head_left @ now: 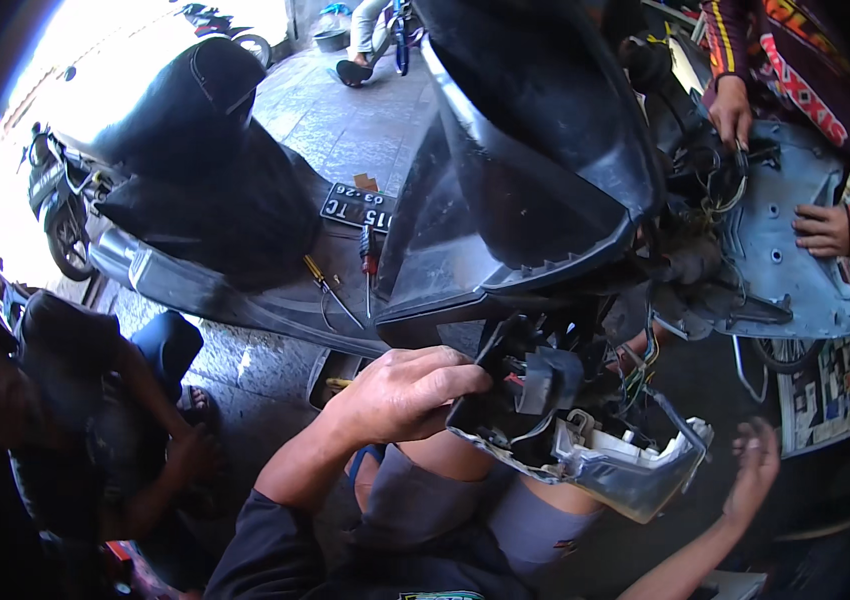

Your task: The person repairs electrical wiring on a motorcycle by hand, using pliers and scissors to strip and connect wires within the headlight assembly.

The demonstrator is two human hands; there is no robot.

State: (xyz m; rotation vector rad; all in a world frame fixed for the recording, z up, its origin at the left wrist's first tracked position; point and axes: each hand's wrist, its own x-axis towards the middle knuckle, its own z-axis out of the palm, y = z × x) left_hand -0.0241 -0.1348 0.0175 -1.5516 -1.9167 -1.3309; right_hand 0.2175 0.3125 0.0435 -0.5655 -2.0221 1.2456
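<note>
My left hand (pixel 410 392) grips the left edge of a scooter's headlight unit (pixel 635 470), with fingers curled over its black plastic rim. The unit is tilted above my lap, its open back facing up. Its clear lens and white inner housing show at the lower right. Thin coloured wires (pixel 650 345) run from it toward the scooter's front. My right hand (pixel 753 465) is off to the right, apart from the unit, its fingers loosely spread and holding nothing. The scooter's black front panel (pixel 545 190) stands just beyond the unit.
On the footboard lie a red-handled screwdriver (pixel 369 258), a yellow-handled one (pixel 317 272) and a number plate (pixel 355 205). A co-worker's hands (pixel 732 112) are at the wiring and on a grey-blue panel (pixel 795 270). Another person (pixel 95 400) crouches at left. The scooter seat (pixel 195 130) rises far left.
</note>
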